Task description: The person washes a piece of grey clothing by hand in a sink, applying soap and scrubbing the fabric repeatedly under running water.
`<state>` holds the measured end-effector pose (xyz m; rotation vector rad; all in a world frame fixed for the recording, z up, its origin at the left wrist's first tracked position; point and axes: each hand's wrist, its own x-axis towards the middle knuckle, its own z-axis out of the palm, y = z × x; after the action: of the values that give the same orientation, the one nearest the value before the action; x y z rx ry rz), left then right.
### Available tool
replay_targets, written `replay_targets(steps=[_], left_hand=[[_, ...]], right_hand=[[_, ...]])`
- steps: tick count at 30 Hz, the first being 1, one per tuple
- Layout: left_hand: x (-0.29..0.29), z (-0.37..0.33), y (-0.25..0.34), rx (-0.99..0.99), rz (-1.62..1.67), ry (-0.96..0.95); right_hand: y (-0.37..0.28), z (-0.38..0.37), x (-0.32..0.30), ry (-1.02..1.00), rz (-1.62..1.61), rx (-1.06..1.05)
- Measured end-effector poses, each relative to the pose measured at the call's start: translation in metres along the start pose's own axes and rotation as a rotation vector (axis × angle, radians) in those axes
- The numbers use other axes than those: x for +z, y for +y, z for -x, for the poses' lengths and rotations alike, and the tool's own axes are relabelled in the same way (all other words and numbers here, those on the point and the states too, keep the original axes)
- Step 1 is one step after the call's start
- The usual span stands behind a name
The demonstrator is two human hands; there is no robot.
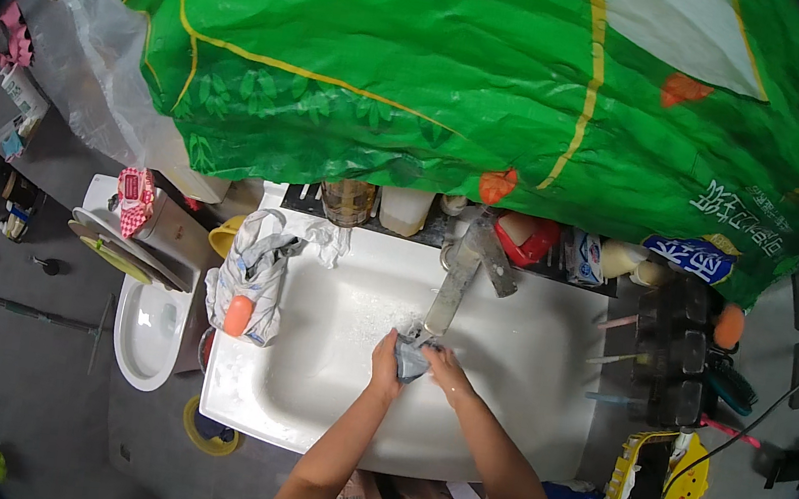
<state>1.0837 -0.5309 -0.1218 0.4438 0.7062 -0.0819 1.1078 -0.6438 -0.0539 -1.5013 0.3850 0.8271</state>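
Observation:
A small grey-blue cloth [413, 361] is gripped by both my hands just below the spout of the metal faucet [452, 291]. My left hand [387, 364] closes on the cloth's left side, and my right hand [449, 373] pinches its right side. Some water seems to fall from the spout onto it. All of this takes place over the white sink [305, 373], which has small suds or drops on its bottom. On the sink's left rim lies a bunched white and grey garment [263, 268], with an orange bar of soap [238, 315] on top.
A large green plastic sheet [363, 56] hangs across the far side. Under it, a dark shelf holds bottles and a red soap dish [530, 241]. Toothbrushes in a dark holder [671, 353] and a yellow basket [635, 488] are right; a toilet [147, 343] is left.

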Motion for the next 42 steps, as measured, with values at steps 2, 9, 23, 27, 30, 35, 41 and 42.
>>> replay_targets(steps=[2, 9, 23, 27, 30, 35, 41, 42], left_hand=[[0.018, 0.003, -0.003, 0.137, -0.11, 0.078], [0.004, 0.001, -0.018, 0.2, -0.314, -0.009], [0.01, -0.011, 0.039, -0.378, -1.332, -0.522], [0.0, -0.01, 0.035, 0.523, -2.132, -0.565], [-0.004, -0.021, 0.044, 0.75, -2.302, -0.751], [-0.004, -0.023, 0.055, 0.957, -2.219, -1.015], [-0.019, -0.006, 0.034, 0.584, -1.724, -0.445], [-0.032, -0.011, 0.026, 0.535, -1.512, -0.361]], right_hand=[[0.022, -0.003, -0.012, 0.157, 0.675, -0.604], [0.018, -0.029, -0.004, 0.049, 1.109, -0.482], [0.004, -0.075, -0.015, -0.116, 1.56, -0.751], [0.008, -0.057, -0.004, -0.164, 1.67, -0.498], [0.053, -0.056, -0.004, -0.046, 0.983, -0.367], [0.088, -0.05, -0.009, -0.701, -0.293, 0.464], [0.07, -0.035, -0.016, -0.296, -0.431, 0.232], [0.065, -0.035, -0.015, -0.215, -0.535, 0.251]])
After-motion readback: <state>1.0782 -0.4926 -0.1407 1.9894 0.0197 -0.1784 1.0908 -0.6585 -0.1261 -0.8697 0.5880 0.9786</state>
